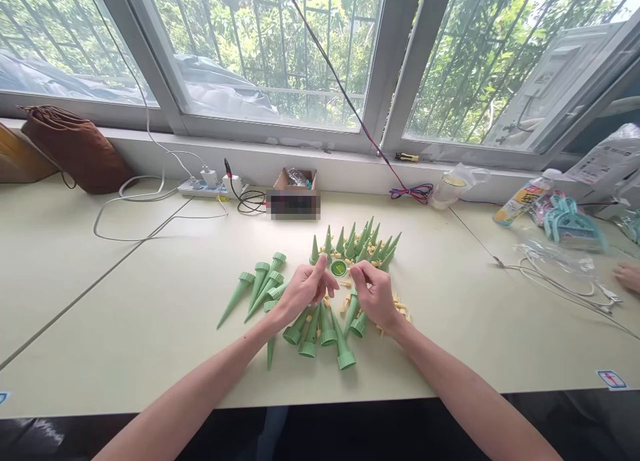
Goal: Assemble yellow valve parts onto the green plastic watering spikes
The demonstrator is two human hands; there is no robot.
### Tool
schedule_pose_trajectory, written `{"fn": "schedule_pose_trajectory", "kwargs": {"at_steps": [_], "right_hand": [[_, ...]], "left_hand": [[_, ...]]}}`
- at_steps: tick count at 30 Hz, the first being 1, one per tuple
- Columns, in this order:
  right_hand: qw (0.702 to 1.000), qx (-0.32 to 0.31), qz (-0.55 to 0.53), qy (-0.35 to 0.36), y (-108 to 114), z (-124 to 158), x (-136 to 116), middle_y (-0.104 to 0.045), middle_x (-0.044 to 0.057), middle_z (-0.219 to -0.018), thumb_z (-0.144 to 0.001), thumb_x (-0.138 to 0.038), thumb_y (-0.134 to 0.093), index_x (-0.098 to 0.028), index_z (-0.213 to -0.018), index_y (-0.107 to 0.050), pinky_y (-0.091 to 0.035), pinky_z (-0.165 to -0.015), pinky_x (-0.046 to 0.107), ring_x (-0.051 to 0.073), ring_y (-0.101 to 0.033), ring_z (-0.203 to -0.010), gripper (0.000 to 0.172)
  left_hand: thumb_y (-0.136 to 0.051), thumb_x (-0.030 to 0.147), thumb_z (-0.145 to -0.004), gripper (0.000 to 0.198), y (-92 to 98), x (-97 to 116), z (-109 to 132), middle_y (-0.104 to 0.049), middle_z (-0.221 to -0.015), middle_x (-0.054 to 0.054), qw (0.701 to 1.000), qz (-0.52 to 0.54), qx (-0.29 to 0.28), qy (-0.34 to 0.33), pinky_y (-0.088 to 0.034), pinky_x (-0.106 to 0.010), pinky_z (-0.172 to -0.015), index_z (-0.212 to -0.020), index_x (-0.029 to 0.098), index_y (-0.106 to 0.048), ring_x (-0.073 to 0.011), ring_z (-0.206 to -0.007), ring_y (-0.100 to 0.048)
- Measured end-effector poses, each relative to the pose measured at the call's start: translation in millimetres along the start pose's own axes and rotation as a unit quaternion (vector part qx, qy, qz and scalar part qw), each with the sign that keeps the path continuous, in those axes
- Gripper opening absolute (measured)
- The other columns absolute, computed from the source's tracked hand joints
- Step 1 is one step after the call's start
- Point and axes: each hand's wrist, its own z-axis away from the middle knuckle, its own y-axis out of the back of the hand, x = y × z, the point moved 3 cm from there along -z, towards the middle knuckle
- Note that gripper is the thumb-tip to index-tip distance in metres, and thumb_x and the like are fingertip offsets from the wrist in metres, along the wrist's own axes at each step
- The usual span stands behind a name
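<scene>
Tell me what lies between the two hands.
Head view: a green cone seen mouth-on, and small yellow pieces on the table beneath, between the left hand and right hand.

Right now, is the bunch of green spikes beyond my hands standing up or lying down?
Standing: the far spikes point tips up, unlike the flat spikes at left.

Mount: worn on the person's head, at the near edge of the bench.
Facing: forward and down, across the bench to its far edge and the windows behind it.
Nearness: close; both forearms enter from the bottom, with the left hand and right hand mid-frame over the bench's middle.
Spread: wide, from the brown bag at the far left corner to a co-worker's hand at the right edge.
Distortion: window frames splay outward toward the top.
</scene>
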Motion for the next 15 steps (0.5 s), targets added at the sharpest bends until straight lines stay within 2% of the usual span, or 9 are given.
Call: {"fn": "schedule_pose_trajectory", "kwargs": {"at_steps": [5,10,15], "right_hand": [[0.999,-0.031,-0.011,0.009,-1.8,0.3,-1.4,-0.045,-0.004,-0.059,-0.101,-0.029,-0.047,-0.019,-0.073,-0.052,-0.032,-0.049,0.023,0.01,-0.038,-0.05,0.03],[0.999,-0.038,-0.014,-0.003,-2.4,0.6,0.6,-0.045,-0.004,-0.058,-0.101,-0.032,-0.046,-0.019,-0.073,-0.052,-0.031,-0.048,0.024,0.01,-0.038,-0.05,0.031],[0.999,-0.039,-0.01,-0.014,-1.0,-0.5,2.2,-0.046,-0.004,-0.058,-0.101,-0.035,-0.045,-0.019,-0.072,-0.052,-0.032,-0.048,0.024,0.01,-0.038,-0.05,0.033]], "left_hand": [[-0.032,0.07,-0.093,0.08,-2.7,-1.5,1.3,-0.065,-0.059,-0.01,0.997,0.002,-0.063,0.051,-0.028,-0.02,-0.038,-0.073,0.006,-0.075,-0.0078,-0.039,-0.043],[-0.038,0.066,-0.094,0.072,-2.1,-1.3,1.4,-0.067,-0.065,-0.01,0.996,0.018,-0.081,0.033,-0.03,-0.02,-0.039,-0.081,0.005,-0.075,-0.0076,-0.041,-0.045],[-0.042,0.061,-0.095,0.065,-2.8,-2.4,1.0,-0.069,-0.073,-0.011,0.994,0.028,-0.1,0.02,-0.033,-0.02,-0.04,-0.081,0.006,-0.073,-0.0081,-0.045,-0.047]]}}
